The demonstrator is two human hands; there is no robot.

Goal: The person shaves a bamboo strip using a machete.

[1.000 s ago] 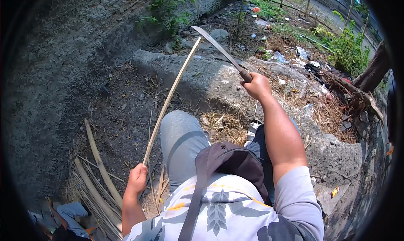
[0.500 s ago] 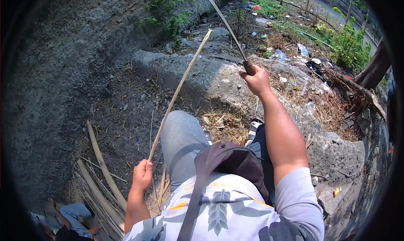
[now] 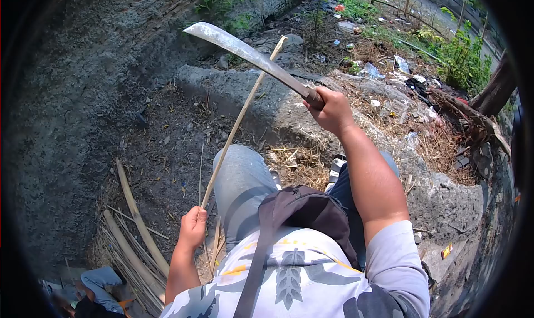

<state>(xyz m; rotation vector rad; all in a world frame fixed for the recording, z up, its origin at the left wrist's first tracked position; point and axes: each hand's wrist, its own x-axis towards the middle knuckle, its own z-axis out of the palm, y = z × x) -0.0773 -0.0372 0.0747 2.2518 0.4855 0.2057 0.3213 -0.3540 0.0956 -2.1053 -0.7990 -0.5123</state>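
My left hand [image 3: 193, 227] is closed around the lower end of a long, thin bamboo strip [image 3: 240, 118], which slants up and away to the right. Its far tip looks pale and freshly cut. In my right hand [image 3: 332, 111] is a machete [image 3: 245, 52], gripped by its dark handle. The blade points left, its broad side showing, and overlaps the strip near the upper end in this view. My bent left knee [image 3: 240, 165] lies just right of the strip.
Bamboo poles [image 3: 136, 212] and thin strips lie on the ground at left, beside a rough wall [image 3: 72, 95]. Another person [image 3: 103, 287] sits at lower left. A concrete ledge [image 3: 233, 90] crosses ahead; litter [image 3: 400, 65] and a tree trunk [image 3: 495, 93] are at right.
The machete has swung left and down from pointing upward, its broad side turning into view across the strip. The left hand and strip have shifted slightly right.
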